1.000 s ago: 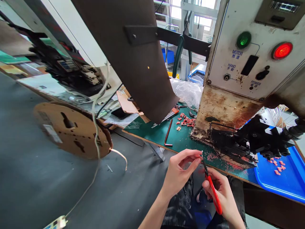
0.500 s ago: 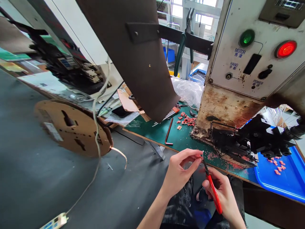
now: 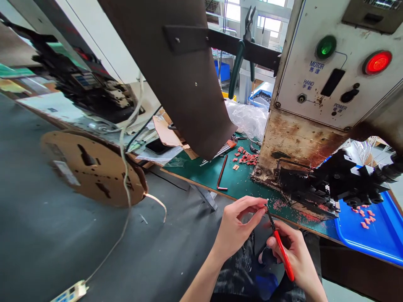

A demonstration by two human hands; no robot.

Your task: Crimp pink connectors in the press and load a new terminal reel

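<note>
Head camera: at lower center, I see the left hand [image 3: 235,226] with its grip pinched on a small pale piece [image 3: 267,201], too tiny to identify. Beside it, the right hand [image 3: 294,247] has its grip wrapped around red-handled pliers [image 3: 283,256], tip near that piece. Above, a green desk [image 3: 204,175] carries an L-shaped hex key [image 3: 222,172]; a blue tray [image 3: 373,241] sits lower right.

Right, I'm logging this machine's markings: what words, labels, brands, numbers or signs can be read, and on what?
"MOTOR 馬達": control panel, below the green button.
"HAND 手動": same panel, above small toggle.
"POWER": same panel, below the black knob; characters beneath blurred.
Too blurred: pale label and dark print on the cardboard reel; label on the neighbouring machine; display window.
</note>
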